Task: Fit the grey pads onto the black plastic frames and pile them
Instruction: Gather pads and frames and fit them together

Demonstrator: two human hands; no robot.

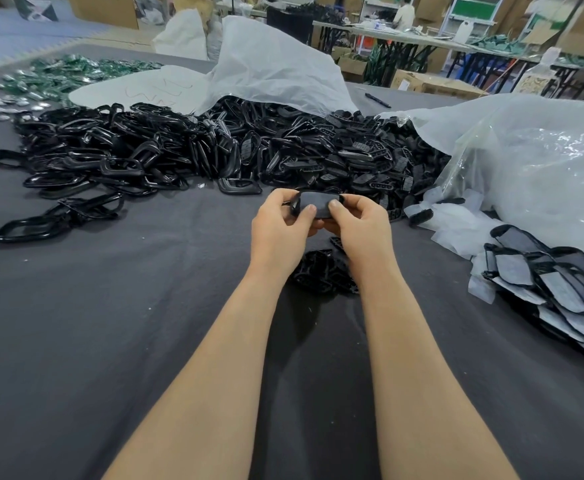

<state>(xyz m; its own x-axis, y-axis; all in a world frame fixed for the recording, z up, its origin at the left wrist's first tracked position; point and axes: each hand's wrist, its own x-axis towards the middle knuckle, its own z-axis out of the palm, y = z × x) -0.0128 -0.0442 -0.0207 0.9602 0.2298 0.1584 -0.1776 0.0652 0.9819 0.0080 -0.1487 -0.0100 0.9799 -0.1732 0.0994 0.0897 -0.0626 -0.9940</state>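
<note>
Your left hand [281, 223] and right hand [359, 225] gripped one black frame [313, 202] above the tabletop [145, 323], fingers curled round it, thumbs pressing its grey pad [318, 199].

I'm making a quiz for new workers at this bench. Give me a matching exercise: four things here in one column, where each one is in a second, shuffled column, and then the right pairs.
Things
1. pen
2. heap of empty black frames
3. pile of padded frames
4. held frame

Places
A. near side, far right
B. gripped by the left hand and the right hand
C. far side, between the white sack and the clear bag
D. spread wide, left of centre

Pairs: 1-C, 2-D, 3-A, 4-B
</note>
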